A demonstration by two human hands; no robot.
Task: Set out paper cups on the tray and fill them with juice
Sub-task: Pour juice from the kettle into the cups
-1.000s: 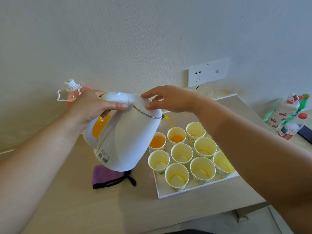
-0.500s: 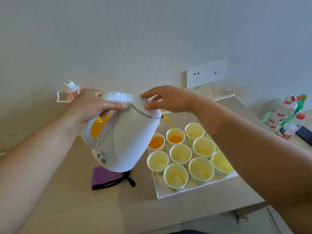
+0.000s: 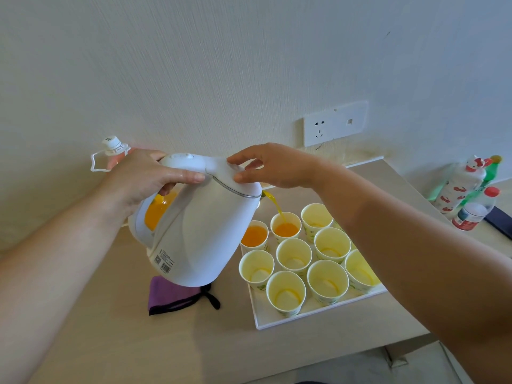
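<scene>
Orange juice (image 3: 273, 204) ran in a thin stream from the spout of the white kettle (image 3: 202, 231) that we held tilted above the table (image 3: 110, 342). From the head camera, our left hand (image 3: 144, 178) was wrapped tight around the kettle's handle, and our right hand (image 3: 277, 166) rested on the lid with its fingers spread, thumb and forefinger pressing the lid's top, gripping nothing. The stream fell into the middle back cup (image 3: 286, 227), already partly full, on the white tray (image 3: 277, 321). Just beside it to the left stood a filled cup (image 3: 254, 235). The other paper cups (image 3: 327, 277) on the tray showed bare bottoms; our right forearm hid part of the rightmost ones. A purple cloth (image 3: 169, 296) lay on the table under the kettle, left of the tray. Behind our left hand stood a bottle with a white cap (image 3: 115, 146). Several bottles (image 3: 465, 189) stood at the table's far right, below and to the right of a wall socket (image 3: 335, 123).
</scene>
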